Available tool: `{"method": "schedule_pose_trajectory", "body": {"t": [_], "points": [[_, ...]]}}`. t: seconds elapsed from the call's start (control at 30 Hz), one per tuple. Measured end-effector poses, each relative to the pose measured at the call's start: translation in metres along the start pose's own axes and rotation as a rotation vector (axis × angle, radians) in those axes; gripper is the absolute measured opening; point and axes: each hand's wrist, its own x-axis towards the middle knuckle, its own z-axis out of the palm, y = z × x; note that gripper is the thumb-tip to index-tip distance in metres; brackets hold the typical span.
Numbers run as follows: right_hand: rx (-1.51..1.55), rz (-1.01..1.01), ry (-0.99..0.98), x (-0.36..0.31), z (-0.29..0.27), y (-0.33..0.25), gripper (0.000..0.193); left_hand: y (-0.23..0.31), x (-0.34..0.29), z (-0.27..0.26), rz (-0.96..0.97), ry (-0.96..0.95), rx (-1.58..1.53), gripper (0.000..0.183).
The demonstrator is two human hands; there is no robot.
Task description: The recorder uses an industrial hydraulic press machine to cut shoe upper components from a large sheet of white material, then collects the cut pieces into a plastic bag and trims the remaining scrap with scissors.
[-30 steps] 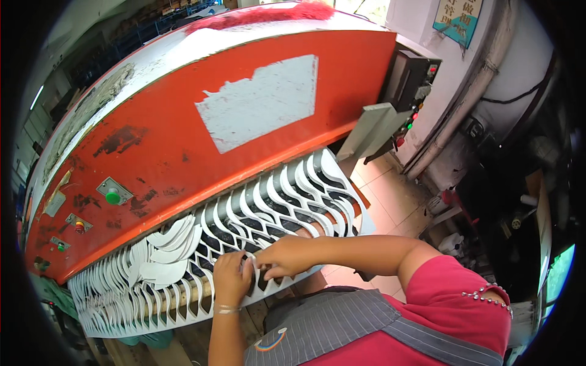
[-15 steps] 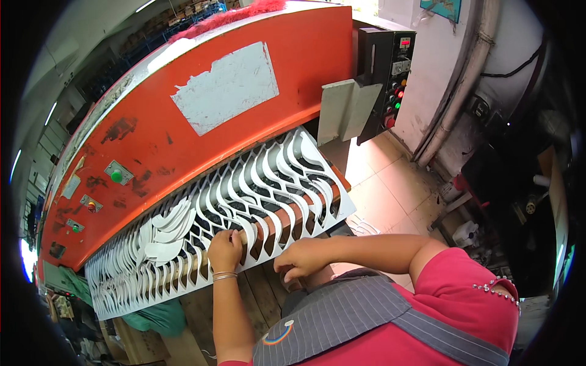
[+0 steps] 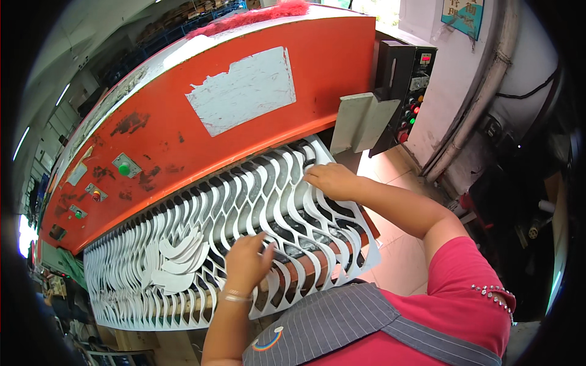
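A long white sheet (image 3: 370, 263), cut into a lattice of wavy strips and leaf-shaped openings, lies across the machine's bed. Over its near edge is my left hand (image 3: 245, 263), thumb and forefinger apart, with nothing visible between them. Farther off, at the sheet's right end, my right hand (image 3: 332, 181) has its fingers bent down onto a strip beside a dark curved opening. Its fingertips are close together, but what they pinch, if anything, is hidden. Left of my left hand, loose white curved pieces (image 3: 177, 277) lie overlapping in a pile on the sheet.
Behind the sheet rises an orange machine (image 3: 317, 79) with a green button (image 3: 124, 169) on its front. A black control box (image 3: 403, 91) with coloured lights stands at its right end, beside a pale metal plate (image 3: 360, 122). A pipe (image 3: 488, 91) runs down the wall.
My right hand has moved from in front of the apron up and away onto the sheet's right end. My left hand's thumb has spread from its fingers. The whole view has shifted slightly.
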Motion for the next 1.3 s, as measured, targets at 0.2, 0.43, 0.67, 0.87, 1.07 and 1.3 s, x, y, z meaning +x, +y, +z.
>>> {"method": "schedule_pose_trajectory", "body": {"t": [0.2,0.43,0.67,0.87,1.07,1.3], "points": [[-0.378,-0.158,-0.088,0.078,0.074,0.027,0.015,-0.014,0.102,0.109,0.243,-0.079,-0.066,0.052],[-0.257,-0.305,-0.086,0.082,0.082,0.052,0.017,-0.031,0.108,0.168,0.278,-0.057,0.095,0.069],[-0.079,-0.265,-0.369,0.112,0.023,0.069,0.027,-0.043,0.113,0.167,0.291,-0.069,0.024,0.067],[0.513,0.069,-0.164,0.076,-0.133,0.057,0.038,-0.043,0.114,0.159,0.223,-0.18,-0.044,0.073],[1.25,0.392,0.065,-0.001,-0.1,0.0,0.04,0.029,0.091,0.081,0.307,-0.016,-0.675,0.078],[1.469,0.085,0.084,-0.036,-0.022,-0.049,0.051,0.039,0.036,0.033,-0.319,-0.544,-1.339,0.044]]}}
